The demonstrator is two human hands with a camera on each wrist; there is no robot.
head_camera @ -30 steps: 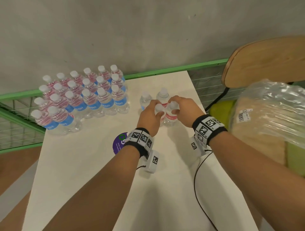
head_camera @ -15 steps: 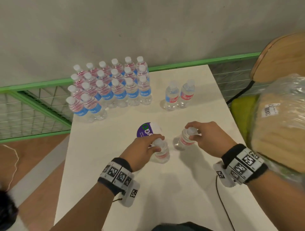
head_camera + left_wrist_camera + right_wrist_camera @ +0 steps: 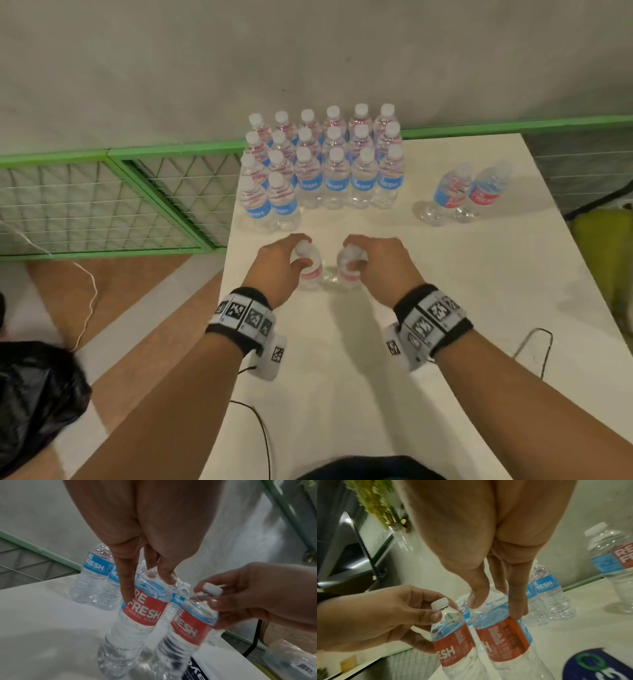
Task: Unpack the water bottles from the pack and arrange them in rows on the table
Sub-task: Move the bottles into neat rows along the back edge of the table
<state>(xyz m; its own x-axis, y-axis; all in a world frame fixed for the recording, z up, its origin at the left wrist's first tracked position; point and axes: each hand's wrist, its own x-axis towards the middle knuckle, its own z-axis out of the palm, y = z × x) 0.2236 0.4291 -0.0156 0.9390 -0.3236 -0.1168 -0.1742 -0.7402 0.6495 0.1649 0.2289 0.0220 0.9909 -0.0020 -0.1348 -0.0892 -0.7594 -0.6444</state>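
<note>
Two clear water bottles with red labels stand upright side by side just in front of a block of several blue-labelled bottles. My left hand grips the left bottle near its cap. My right hand grips the right bottle the same way. In the left wrist view my left hand pinches the bottle by its shoulder. In the right wrist view my right hand holds its bottle. Whether the bottoms touch the table I cannot tell.
Two more bottles stand apart at the back right. A purple sticker lies on the table near the held bottles. A green mesh railing runs along the left edge. A black cable trails over the right edge.
Both hands took two bottles from the group of four at the right, lifted them and carried them left. They now sit in front of the big block.
</note>
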